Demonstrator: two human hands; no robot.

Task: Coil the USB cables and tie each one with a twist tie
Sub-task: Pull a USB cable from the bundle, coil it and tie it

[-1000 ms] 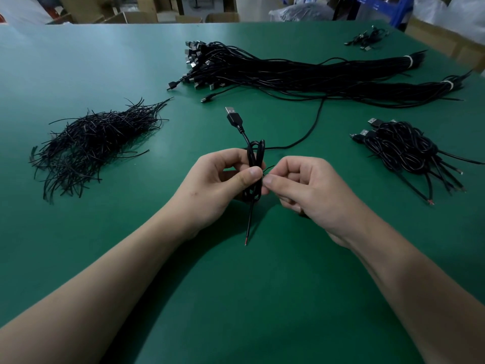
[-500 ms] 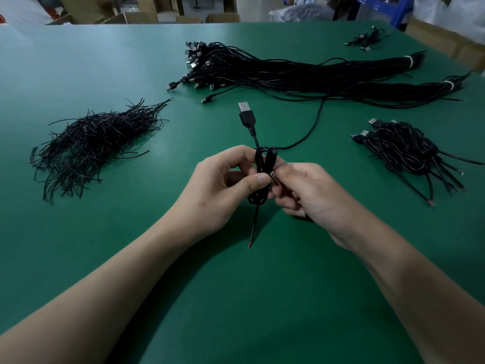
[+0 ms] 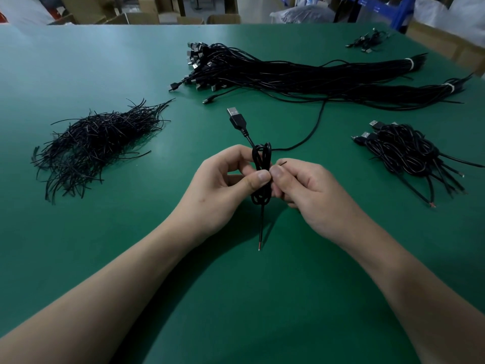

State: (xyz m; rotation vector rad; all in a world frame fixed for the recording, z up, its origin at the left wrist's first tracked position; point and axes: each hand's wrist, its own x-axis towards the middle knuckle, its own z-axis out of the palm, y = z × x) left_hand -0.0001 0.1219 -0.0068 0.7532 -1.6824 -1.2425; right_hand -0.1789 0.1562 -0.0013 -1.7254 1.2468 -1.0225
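Your left hand [image 3: 223, 190] pinches the coiled cable [image 3: 262, 158] at its waist. Long axis runs away from you, plug [image 3: 236, 118] at the far end. Your right hand [image 3: 309, 193], touching the coil's right side, pinches the twist tie [image 3: 283, 162]. Both hands are equally near.

no readable text (labels, brands, numbers)
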